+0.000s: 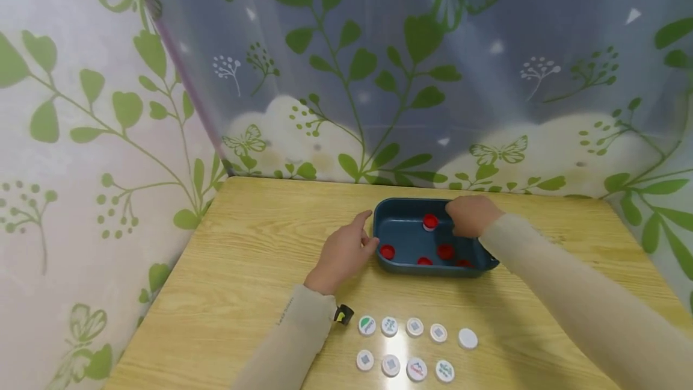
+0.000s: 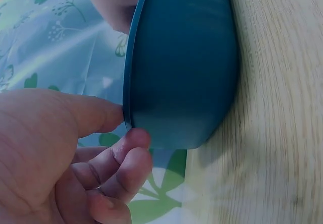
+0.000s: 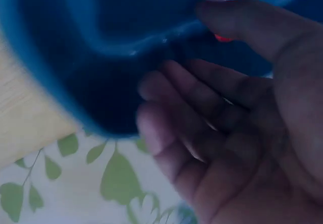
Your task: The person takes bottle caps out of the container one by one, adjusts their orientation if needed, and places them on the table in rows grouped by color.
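A dark blue rectangular bin (image 1: 403, 268) stands on the wooden table, with several round red caps inside, one red cap (image 1: 430, 220) showing white below. My left hand (image 1: 343, 251) is at its left end. In the left wrist view the thumb tip meets the rim (image 2: 128, 82), and loosely bent fingers (image 2: 137, 166) touch the end wall. My right hand (image 1: 472, 215) reaches into the bin's right end. In the right wrist view its fingers are loosely bent, with nothing between them and the thumb. Past that thumb, part of a white and red piece (image 3: 223, 38) shows.
Two rows of white round caps, most with printed tops, lie in front of the bin, among them a plain white cap (image 1: 468, 338) and a green-printed one (image 1: 367, 325). A leaf-patterned curtain (image 1: 346, 77) hangs behind the table (image 1: 260, 227).
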Demonstrator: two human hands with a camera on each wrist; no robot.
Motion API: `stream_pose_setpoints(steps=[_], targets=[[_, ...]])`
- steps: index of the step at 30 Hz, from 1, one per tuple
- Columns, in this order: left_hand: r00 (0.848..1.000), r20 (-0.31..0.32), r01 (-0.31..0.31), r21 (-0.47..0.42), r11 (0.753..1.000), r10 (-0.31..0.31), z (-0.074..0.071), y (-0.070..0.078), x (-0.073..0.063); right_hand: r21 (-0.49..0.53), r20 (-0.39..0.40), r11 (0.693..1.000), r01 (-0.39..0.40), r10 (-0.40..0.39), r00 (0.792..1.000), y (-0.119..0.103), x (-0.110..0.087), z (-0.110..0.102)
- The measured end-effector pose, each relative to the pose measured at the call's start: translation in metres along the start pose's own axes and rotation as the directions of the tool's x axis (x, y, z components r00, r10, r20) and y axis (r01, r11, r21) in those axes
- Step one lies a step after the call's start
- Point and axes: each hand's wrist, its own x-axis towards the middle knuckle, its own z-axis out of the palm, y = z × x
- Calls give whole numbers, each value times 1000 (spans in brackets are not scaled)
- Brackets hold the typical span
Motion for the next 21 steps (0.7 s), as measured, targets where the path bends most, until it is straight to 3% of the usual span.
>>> stream_pose_setpoints(steps=[3, 6, 10, 15, 21], targets=[[1000, 20, 11, -10, 1000, -11, 0, 3, 0, 7, 56, 1000, -1, 1, 998, -4, 8, 6], [998, 46, 32, -12, 999, -32, 1, 3, 0, 43, 64, 999, 3, -6, 998, -5, 18, 15], [996, 68, 62, -9, 998, -61, 0, 0, 0, 104, -14, 994, 47, -46, 999, -2, 32, 28], [994, 83, 74, -2, 997, -73, 0, -3, 0, 131, -116, 981, 144, -129, 985, -2, 40, 34], [991, 99, 87, -1, 996, -86, 0, -4, 0, 82, -34, 989, 119, -116, 993, -7, 37, 31]])
